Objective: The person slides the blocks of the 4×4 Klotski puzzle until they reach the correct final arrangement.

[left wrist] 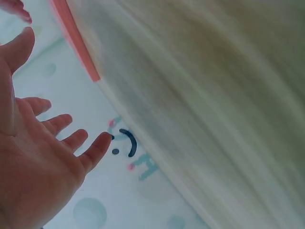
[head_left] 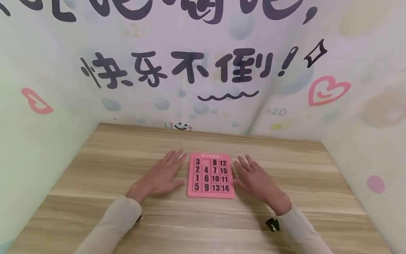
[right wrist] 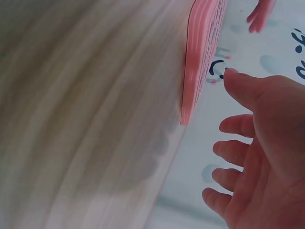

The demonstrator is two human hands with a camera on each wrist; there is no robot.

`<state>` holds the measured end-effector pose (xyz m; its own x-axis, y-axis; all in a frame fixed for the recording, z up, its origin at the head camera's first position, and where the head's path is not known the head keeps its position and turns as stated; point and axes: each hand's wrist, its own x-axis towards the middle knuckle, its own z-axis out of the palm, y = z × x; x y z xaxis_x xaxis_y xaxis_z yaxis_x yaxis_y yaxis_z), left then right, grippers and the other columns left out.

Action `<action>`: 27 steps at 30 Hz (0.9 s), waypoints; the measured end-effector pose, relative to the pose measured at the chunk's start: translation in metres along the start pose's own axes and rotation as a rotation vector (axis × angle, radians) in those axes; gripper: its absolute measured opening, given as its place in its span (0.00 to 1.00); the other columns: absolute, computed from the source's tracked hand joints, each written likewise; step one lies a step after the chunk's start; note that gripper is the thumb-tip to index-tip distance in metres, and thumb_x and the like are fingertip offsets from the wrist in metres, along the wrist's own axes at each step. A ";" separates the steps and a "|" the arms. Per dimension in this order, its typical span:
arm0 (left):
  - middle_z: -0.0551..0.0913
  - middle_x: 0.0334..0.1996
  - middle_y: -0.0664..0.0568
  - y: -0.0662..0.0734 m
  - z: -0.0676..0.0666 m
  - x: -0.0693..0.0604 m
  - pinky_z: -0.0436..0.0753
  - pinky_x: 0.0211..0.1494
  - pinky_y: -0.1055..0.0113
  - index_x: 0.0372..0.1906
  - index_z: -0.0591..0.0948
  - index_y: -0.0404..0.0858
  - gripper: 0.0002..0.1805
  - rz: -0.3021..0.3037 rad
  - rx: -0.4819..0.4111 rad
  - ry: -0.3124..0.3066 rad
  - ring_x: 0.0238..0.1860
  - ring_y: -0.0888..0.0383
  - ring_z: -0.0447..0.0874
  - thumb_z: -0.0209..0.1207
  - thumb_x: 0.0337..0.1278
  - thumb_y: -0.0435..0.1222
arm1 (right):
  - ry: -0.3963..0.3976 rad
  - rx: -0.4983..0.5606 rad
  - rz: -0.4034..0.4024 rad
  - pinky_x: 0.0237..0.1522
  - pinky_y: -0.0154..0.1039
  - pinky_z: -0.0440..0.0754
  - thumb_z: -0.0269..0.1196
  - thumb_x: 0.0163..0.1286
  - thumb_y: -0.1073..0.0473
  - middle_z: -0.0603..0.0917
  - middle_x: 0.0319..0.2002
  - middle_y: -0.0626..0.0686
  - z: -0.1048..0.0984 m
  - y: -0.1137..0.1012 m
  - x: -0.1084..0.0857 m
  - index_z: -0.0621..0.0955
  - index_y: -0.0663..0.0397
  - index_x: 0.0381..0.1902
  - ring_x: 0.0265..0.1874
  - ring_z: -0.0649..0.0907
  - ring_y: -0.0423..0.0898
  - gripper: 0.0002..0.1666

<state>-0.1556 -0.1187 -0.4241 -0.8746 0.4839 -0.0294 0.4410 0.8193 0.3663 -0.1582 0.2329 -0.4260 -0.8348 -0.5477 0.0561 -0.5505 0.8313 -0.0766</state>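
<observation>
A pink number sliding puzzle (head_left: 210, 174) lies flat on the wooden table, its numbered tiles in rows with black digits. In its top row, the slot between 3 and 8 has no tile. To its left is my left hand (head_left: 161, 174), fingers extended and spread, a small gap from the frame. My right hand (head_left: 256, 179) is on the other side, fingers also stretched out; whether its thumb touches the puzzle's edge I cannot tell. Both wrist views show the palms facing the puzzle with nothing held, and the puzzle's pink side (right wrist: 193, 62) edge-on.
The wood-grain table (head_left: 177, 225) meets a printed wall covering (head_left: 177, 88) at the back, with black characters and hearts. Similar coverings rise along the left and right sides. A dark band (head_left: 272, 224) sits at the right sleeve cuff.
</observation>
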 end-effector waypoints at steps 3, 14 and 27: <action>0.52 0.79 0.45 0.004 0.003 0.005 0.55 0.75 0.39 0.80 0.49 0.45 0.45 -0.025 -0.038 0.007 0.78 0.42 0.49 0.55 0.66 0.53 | -0.002 0.015 -0.005 0.72 0.60 0.59 0.57 0.73 0.41 0.62 0.74 0.63 0.001 -0.004 0.002 0.66 0.57 0.74 0.75 0.56 0.66 0.39; 0.76 0.60 0.45 0.026 0.013 0.020 0.76 0.64 0.49 0.76 0.62 0.40 0.38 -0.230 -0.354 0.107 0.60 0.48 0.77 0.61 0.64 0.42 | -0.006 -0.006 -0.032 0.71 0.59 0.62 0.56 0.74 0.41 0.63 0.74 0.62 0.005 -0.012 0.008 0.66 0.58 0.74 0.75 0.58 0.64 0.39; 0.79 0.25 0.48 0.043 0.014 0.034 0.71 0.18 0.72 0.70 0.66 0.29 0.32 -0.403 -0.543 0.025 0.18 0.60 0.72 0.59 0.62 0.30 | -0.037 0.013 -0.025 0.72 0.57 0.61 0.56 0.72 0.38 0.62 0.75 0.60 0.002 -0.025 0.021 0.66 0.57 0.74 0.75 0.57 0.62 0.42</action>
<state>-0.1633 -0.0629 -0.4223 -0.9569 0.1601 -0.2422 -0.0784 0.6606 0.7466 -0.1620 0.2010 -0.4245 -0.8202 -0.5717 0.0217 -0.5711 0.8161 -0.0882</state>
